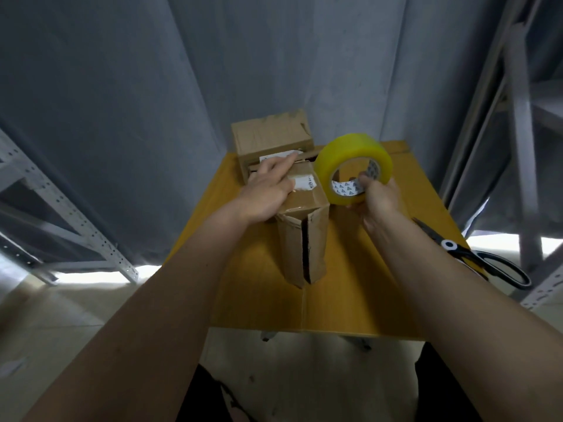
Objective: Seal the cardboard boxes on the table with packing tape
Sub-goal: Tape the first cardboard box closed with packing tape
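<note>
At frame centre, the left hand (pixel 268 190) presses flat-fingered on the brown cardboard box (pixel 301 226); the right hand (pixel 379 199) grips the yellow tape roll (pixel 353 166).

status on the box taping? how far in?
Early. Done: nothing clearly sealed; the near box shows an open split down its front face. In hand: the left hand presses flat on that box's top, and the right hand grips the yellow tape roll beside it. Left: taping this box, then the far box. Scissors lie unused on the table.
</note>
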Available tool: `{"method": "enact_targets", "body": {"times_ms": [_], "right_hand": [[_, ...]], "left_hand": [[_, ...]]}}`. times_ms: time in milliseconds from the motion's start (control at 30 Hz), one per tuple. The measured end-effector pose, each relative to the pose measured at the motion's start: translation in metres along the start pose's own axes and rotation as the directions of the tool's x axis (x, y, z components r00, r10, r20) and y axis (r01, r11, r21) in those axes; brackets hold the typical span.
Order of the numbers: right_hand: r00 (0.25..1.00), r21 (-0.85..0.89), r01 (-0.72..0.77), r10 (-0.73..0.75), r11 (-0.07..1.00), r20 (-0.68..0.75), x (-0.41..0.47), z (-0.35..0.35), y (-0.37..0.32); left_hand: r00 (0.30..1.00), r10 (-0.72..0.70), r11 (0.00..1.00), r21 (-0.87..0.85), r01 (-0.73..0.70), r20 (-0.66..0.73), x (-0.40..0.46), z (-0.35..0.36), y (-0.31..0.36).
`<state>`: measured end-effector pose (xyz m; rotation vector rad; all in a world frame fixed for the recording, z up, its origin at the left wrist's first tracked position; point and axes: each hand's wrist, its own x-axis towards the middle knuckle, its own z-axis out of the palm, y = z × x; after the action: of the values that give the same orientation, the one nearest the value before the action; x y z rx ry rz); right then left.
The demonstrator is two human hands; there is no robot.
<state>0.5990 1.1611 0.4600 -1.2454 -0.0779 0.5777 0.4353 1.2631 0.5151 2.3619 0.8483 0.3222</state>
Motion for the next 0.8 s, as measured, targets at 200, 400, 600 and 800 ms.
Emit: {"method": "enact_targets", "body": {"times_ms": [200,400,600,800], "right_hand": [[0.988,-0.087,-0.132,0.138,0.987,0.071,-0.003,0.002,0.009],[0.988,-0.157,-0.114,0.129,0.981,0.089,-0.003,-0.002,0.003],[0.998,-0.347,0.007,0.016,0.938,0.065,-0.006,-0.004,0.009],[0.975,-0.335,-0.102,0.161,0.937,0.154,-0.013,-0.014,0.007]], "left_hand": [[0.996,-0.086,0.853,0.515,0.086,-0.023,0.014,-0.011,0.032],[0.998,0.034,0.949,0.315,-0.016,-0.049,0.023,0.010,0.041],[0.999,-0.014,0.906,0.422,0.026,-0.031,0.025,0.008,0.040],[0.985,-0.153,0.916,0.364,0.172,-0.082,0.029,0.007,0.049]]}}
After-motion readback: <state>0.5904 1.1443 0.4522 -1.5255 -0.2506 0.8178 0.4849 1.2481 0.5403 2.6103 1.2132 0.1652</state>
